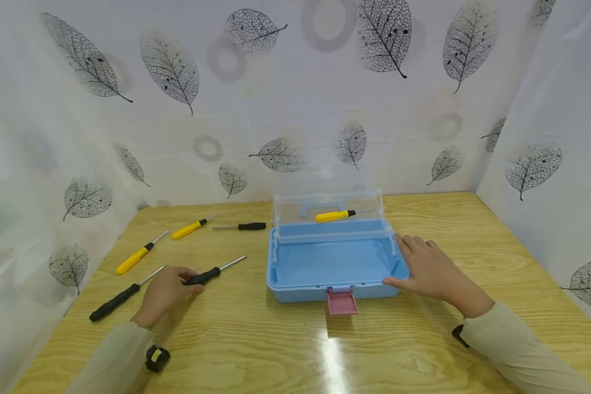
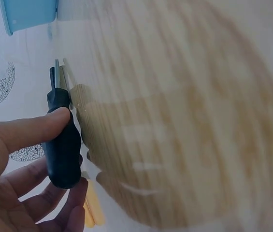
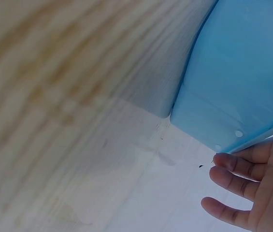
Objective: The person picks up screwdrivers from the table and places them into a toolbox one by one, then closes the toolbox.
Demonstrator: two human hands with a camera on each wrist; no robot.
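Note:
My left hand [image 1: 169,290] grips a black-handled screwdriver [image 1: 203,276] low over the table, its steel shaft pointing toward a light blue toolbox [image 1: 288,296]. In the left wrist view, the thumb lies along the black handle [image 2: 63,150] with the fingers on its other side. My right hand [image 1: 430,271] rests at the toolbox's right end, thumb on the front corner and fingers along the side. Fingertips touch the blue wall [image 3: 213,92] near its rim in the right wrist view. The clear lid [image 1: 278,205] is raised, and the pink latch [image 1: 342,302] hangs down in front.
One yellow screwdriver [image 1: 332,216] overlaps the clear lid in the head view. Left of the toolbox lie two yellow screwdrivers, a nearer one [image 1: 135,260] and a farther one [image 1: 189,229], a small black screwdriver [image 1: 251,226] and a larger black one [image 1: 115,302]. A leaf-patterned curtain [image 1: 256,109] surrounds the table.

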